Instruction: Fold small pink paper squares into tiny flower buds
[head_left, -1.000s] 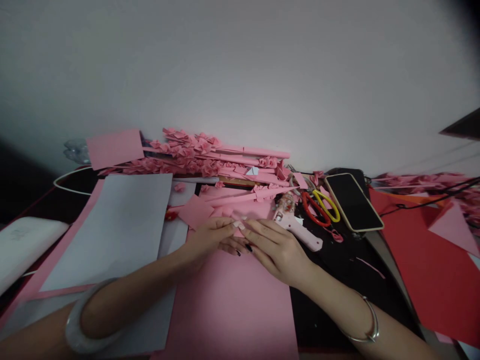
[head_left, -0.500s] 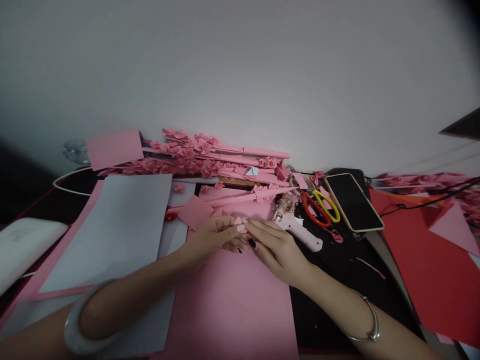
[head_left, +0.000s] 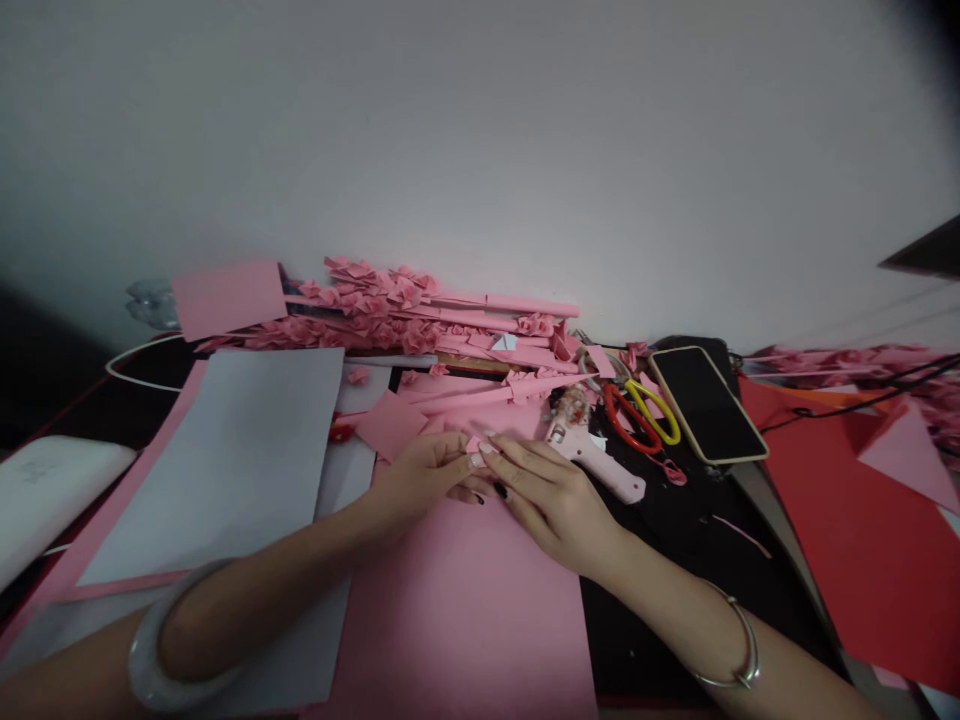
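Between the fingertips of both hands is a small folded piece of pink paper (head_left: 474,444), mostly covered by the fingers. My left hand (head_left: 431,468) pinches it from the left, thumb on top. From the other side my right hand (head_left: 559,497) presses its fingers against the piece, so both are closed on it. A large sheet of pink paper (head_left: 469,600) lies beneath the hands. Just right of them rests a pale pink glue gun (head_left: 600,465). A small pink paper square (head_left: 391,424) lies behind my left hand.
Stems with pink paper roses (head_left: 390,300) are piled along the wall. Scissors (head_left: 641,415) with red and yellow handles and a phone (head_left: 709,405) lie at right, beside red paper (head_left: 855,540). White sheets (head_left: 225,460) and a white device (head_left: 60,490) are at left.
The fingers have shifted slightly around the pink paper piece, and less of it shows now. Everything else on the table stays where it was.
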